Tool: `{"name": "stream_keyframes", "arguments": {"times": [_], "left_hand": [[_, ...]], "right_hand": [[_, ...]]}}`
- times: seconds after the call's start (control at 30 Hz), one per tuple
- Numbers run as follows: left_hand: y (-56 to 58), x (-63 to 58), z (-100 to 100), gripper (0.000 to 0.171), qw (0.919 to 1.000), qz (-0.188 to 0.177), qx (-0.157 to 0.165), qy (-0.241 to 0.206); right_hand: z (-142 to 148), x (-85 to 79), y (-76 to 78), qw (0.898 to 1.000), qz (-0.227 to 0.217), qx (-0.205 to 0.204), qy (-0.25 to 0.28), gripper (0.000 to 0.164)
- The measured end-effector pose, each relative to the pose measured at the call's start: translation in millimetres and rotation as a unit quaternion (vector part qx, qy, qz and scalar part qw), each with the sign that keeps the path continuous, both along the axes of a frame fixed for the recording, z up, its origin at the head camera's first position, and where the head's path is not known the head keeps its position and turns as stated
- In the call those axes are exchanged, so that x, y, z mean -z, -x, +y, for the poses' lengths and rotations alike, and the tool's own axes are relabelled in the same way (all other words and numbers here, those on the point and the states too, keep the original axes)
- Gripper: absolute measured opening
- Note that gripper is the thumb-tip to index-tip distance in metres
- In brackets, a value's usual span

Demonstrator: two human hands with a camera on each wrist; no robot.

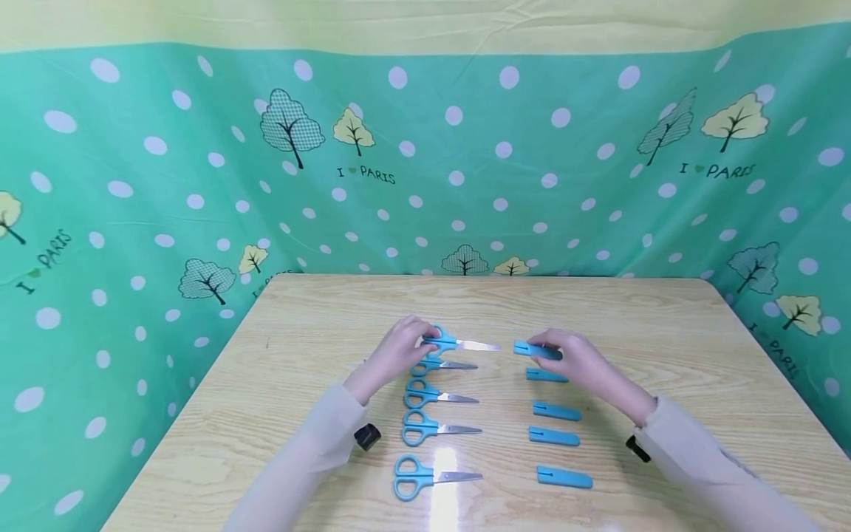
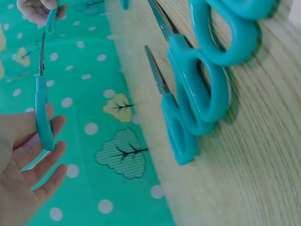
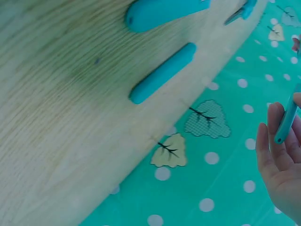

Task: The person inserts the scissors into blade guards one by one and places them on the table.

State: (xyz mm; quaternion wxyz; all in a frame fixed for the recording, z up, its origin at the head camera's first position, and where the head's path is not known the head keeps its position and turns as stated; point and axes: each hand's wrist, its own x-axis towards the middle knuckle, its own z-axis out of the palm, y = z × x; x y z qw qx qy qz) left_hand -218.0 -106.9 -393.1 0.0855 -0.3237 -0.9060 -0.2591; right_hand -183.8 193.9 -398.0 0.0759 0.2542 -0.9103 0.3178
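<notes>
My left hand [image 1: 400, 346] pinches a pair of blue-handled scissors [image 1: 476, 345] by the handles, its blades closed and pointing right. In the left wrist view these scissors [image 2: 41, 96] lie between thumb and fingers, the other fingers spread loosely. Across from the tip, my right hand [image 1: 580, 360] grips a blue scissor sheath [image 1: 522, 348], its slotted end facing the blades. A short gap separates blade tip and sheath. The right wrist view shows the sheath [image 3: 285, 123] between thumb and fingers. Both are held above the table.
Several more blue scissors [image 1: 425, 428] lie in a column on the wooden table [image 1: 319, 310], blades pointing right. To their right, several blue sheaths [image 1: 555, 436] form a second column. A green dotted curtain [image 1: 372, 214] hangs behind the table and along its sides.
</notes>
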Motion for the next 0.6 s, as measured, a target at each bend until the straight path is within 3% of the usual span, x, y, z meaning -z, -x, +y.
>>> {"name": "stream_keyframes", "arguments": {"times": [0.33, 0.6], "left_hand": [[-24.2, -9.1, -4, 0.015, 0.9966, 0.07, 0.041, -0.012], [-36.3, -13.3, -6, 0.015, 0.993, 0.099, 0.061, -0.022]], "right_hand": [[-2, -9.5, -27.6, 0.996, 0.079, -0.034, 0.004, 0.025], [-5, -13.9, -39.6, 0.992, 0.117, -0.049, 0.008, 0.028]]}}
